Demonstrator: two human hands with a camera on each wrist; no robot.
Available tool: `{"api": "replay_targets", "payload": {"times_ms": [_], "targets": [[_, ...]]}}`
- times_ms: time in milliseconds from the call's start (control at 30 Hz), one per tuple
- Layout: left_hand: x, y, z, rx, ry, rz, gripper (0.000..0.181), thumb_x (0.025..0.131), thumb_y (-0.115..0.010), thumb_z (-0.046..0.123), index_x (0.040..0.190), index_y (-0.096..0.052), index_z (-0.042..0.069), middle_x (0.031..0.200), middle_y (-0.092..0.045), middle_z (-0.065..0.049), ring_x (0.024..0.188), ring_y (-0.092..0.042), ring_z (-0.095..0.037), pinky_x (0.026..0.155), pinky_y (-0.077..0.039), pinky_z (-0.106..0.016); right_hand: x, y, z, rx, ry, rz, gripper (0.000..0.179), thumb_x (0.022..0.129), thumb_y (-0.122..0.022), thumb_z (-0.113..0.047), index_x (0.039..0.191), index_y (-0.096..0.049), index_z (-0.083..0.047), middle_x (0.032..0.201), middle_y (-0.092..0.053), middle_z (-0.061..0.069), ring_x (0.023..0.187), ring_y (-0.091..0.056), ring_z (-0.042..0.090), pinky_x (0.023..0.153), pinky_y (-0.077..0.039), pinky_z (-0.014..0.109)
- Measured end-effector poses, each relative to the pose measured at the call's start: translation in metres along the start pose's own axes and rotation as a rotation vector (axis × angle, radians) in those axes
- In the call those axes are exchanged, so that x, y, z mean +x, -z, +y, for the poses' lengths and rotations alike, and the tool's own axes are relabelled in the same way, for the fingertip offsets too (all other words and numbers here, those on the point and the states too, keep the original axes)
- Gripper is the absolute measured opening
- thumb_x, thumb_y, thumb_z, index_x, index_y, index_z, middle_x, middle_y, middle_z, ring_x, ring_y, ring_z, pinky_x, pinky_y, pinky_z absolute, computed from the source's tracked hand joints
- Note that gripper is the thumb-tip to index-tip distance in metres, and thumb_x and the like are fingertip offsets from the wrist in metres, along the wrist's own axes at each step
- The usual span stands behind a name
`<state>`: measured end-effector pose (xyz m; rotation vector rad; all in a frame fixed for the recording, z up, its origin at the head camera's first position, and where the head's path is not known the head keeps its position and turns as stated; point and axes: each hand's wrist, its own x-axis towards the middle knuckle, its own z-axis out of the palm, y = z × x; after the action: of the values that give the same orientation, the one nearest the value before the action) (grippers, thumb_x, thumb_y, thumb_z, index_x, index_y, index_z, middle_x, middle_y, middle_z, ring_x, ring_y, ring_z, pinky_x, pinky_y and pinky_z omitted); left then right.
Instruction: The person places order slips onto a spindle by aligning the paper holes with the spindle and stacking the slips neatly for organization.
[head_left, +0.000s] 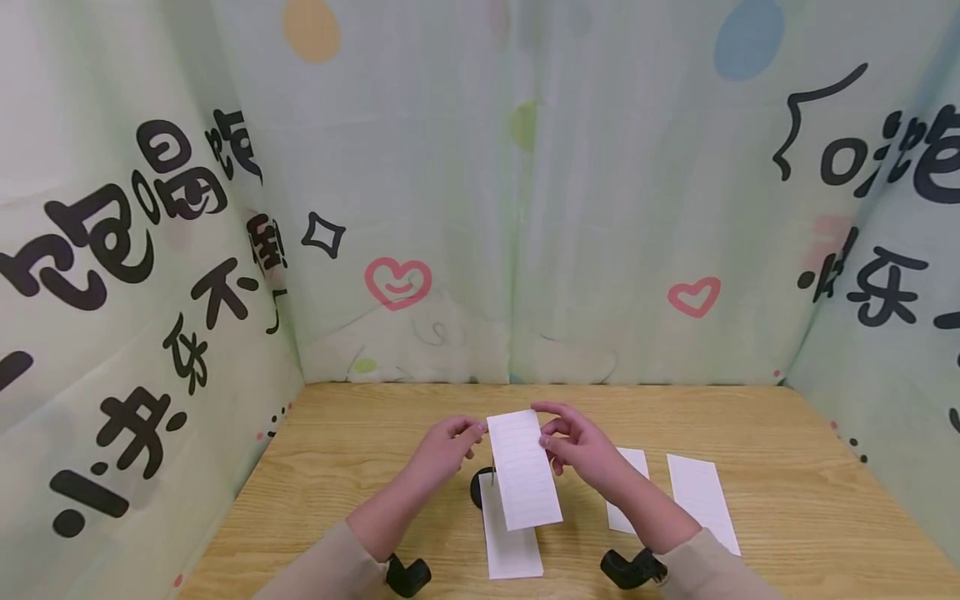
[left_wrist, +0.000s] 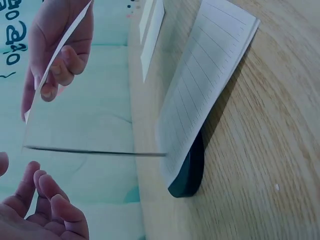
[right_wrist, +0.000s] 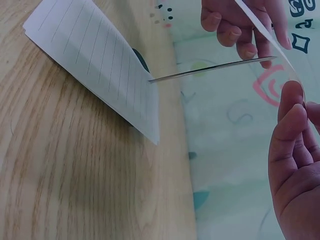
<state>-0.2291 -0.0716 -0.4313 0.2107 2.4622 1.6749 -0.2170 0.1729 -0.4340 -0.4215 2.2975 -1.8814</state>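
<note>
A lined white paper slip (head_left: 525,475) hangs tilted above the table, its right edge pinched between the thumb and fingers of my right hand (head_left: 581,446). My left hand (head_left: 444,446) is by the slip's upper left corner; in the left wrist view its thumb and loosely bent fingers stand apart. Below is a paper spike with a thin upright metal needle (left_wrist: 95,151) and a round black base (head_left: 477,490). Lined slips (left_wrist: 205,70) are threaded low on the needle, covering much of the base. The needle's tip comes right up to the held slip.
Two more white slips lie on the wooden table (head_left: 360,500) to the right: a nearer one (head_left: 621,518) partly behind my right forearm, and another slip (head_left: 701,500) farther right. Patterned curtains (head_left: 465,333) enclose the table at the back and both sides.
</note>
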Motion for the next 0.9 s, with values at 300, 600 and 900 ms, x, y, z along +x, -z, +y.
{"api": "replay_targets", "payload": {"times_ms": [300,600,900], "targets": [[0.001,-0.008,0.006,0.018,-0.002,-0.009,0.028,0.096,-0.064,0.039,0.103,-0.068,0.012,0.097,-0.064,-0.005,0.088,-0.059,-0.024,0.071,-0.045,-0.034,0.001,-0.006,0.008,0.015,-0.011,-0.024,0.050,0.097,-0.063,-0.009,0.144,-0.045,-0.011,0.101,-0.057,0.014,0.072,-0.057,0.022,0.061,-0.053,0.030],[-0.001,-0.009,0.007,0.022,-0.021,-0.013,0.024,0.096,-0.066,0.035,0.103,-0.068,0.012,0.094,-0.062,-0.002,0.086,-0.056,-0.021,0.071,-0.045,-0.034,0.000,-0.011,0.010,0.030,0.005,-0.050,0.054,0.096,-0.063,-0.007,0.145,-0.041,-0.006,0.097,-0.057,0.011,0.069,-0.058,0.021,0.058,-0.052,0.030],[-0.002,-0.007,0.006,0.042,-0.023,-0.007,0.026,0.096,-0.065,0.038,0.104,-0.068,0.014,0.094,-0.062,-0.002,0.086,-0.057,-0.022,0.069,-0.044,-0.034,0.000,-0.015,0.008,0.028,0.008,-0.048,0.053,0.094,-0.062,-0.002,0.144,-0.044,-0.007,0.098,-0.056,0.012,0.067,-0.057,0.019,0.057,-0.051,0.029]]}}
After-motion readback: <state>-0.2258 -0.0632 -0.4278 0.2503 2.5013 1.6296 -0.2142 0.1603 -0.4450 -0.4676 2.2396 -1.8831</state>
